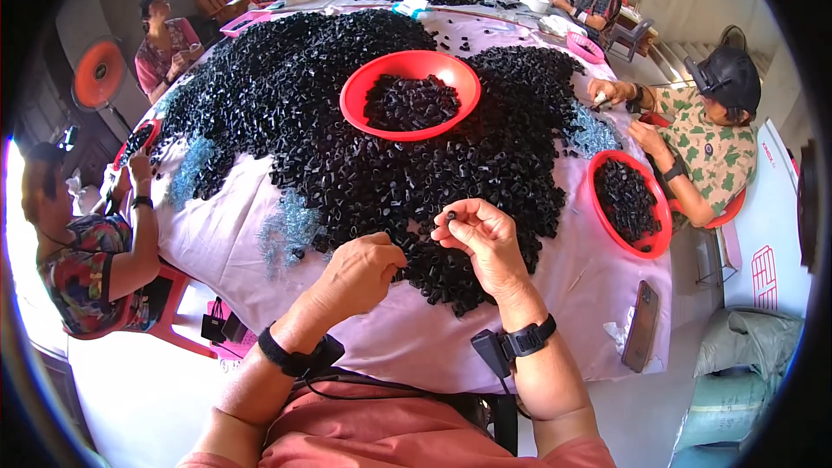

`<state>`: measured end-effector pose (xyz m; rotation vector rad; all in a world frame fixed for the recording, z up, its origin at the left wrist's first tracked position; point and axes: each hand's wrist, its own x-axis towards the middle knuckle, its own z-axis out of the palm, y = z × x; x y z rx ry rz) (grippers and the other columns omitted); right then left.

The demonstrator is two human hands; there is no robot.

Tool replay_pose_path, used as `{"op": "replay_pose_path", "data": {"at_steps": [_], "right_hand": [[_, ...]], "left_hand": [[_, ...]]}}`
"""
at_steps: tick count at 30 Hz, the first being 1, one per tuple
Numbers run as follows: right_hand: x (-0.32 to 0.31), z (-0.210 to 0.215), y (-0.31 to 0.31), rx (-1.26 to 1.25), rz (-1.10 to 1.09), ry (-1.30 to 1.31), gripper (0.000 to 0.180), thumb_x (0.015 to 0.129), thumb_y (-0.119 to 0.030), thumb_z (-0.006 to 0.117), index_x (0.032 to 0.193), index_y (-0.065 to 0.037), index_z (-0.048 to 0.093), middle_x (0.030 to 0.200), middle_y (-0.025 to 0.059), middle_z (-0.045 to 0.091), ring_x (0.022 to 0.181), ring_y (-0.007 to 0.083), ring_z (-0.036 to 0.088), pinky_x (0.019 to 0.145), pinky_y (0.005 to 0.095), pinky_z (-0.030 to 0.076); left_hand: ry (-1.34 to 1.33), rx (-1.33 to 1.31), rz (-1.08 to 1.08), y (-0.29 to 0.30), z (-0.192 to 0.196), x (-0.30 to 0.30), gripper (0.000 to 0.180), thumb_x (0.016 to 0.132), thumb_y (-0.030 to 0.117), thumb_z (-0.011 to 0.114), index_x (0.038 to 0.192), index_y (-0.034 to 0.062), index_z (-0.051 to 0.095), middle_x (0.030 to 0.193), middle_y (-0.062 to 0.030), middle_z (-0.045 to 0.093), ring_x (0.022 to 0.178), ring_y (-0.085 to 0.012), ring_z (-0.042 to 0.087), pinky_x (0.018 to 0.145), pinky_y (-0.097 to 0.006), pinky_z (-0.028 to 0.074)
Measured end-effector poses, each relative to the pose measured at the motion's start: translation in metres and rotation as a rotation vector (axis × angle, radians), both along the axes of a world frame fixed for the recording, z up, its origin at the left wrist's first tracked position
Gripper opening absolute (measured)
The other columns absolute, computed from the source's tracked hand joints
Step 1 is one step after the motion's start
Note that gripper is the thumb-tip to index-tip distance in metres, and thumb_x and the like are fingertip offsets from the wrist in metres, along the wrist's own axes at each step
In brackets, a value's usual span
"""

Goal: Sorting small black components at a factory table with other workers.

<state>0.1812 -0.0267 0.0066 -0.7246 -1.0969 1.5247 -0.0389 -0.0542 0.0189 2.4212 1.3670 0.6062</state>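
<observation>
The right hand [485, 238] is lifted a little above the bench [598, 282]; its fingers [459, 218] pinch one small black ring piece [451, 216]; the piece is tiny, round and dark, with a hole in the middle; it sits at the fingertips, just over the near edge of the big black pile [347, 139]. The left hand [360, 273] is low and curled, with its fingers pressed together at the edge of the pile; I cannot tell if they hold a piece.

The pile is made of many little black pieces of the same kind, spread over a pink cloth on the bench; a red bowl [409, 94] sits on top of the pile with more black pieces inside; another red bowl [630, 204] sits at the right, also holding black pieces; a phone [640, 326] lies near the bench edge on the right; other people sit around the bench.
</observation>
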Motion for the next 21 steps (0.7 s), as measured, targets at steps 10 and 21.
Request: {"op": "replay_pose_path", "data": {"at_steps": [10,21], "right_hand": [[-0.001,0.001,-0.001,0.014,0.01,-0.028,0.011,0.093,-0.003,0.061,0.103,-0.003,0.065,0.097,0.0066,0.069,0.085,0.0152,0.069,0.077,0.0276,0.058],[0.0,-0.002,0.0,0.027,0.012,-0.036,0.009,0.091,-0.001,0.062,0.1,-0.003,0.065,0.096,0.0067,0.069,0.085,0.0155,0.069,0.077,0.0278,0.058]], "left_hand": [[-0.044,-0.015,0.074,-0.003,0.015,-0.015,0.01,0.08,0.005,0.059,0.082,0.0042,0.069,0.082,-0.0122,0.063,0.078,-0.034,0.064,0.069,-0.042,0.052],[-0.02,-0.116,0.075,-0.01,0.022,-0.043,0.008,0.077,0.006,0.063,0.08,0.0045,0.07,0.082,-0.0124,0.065,0.078,-0.0341,0.065,0.07,-0.042,0.052]]}}
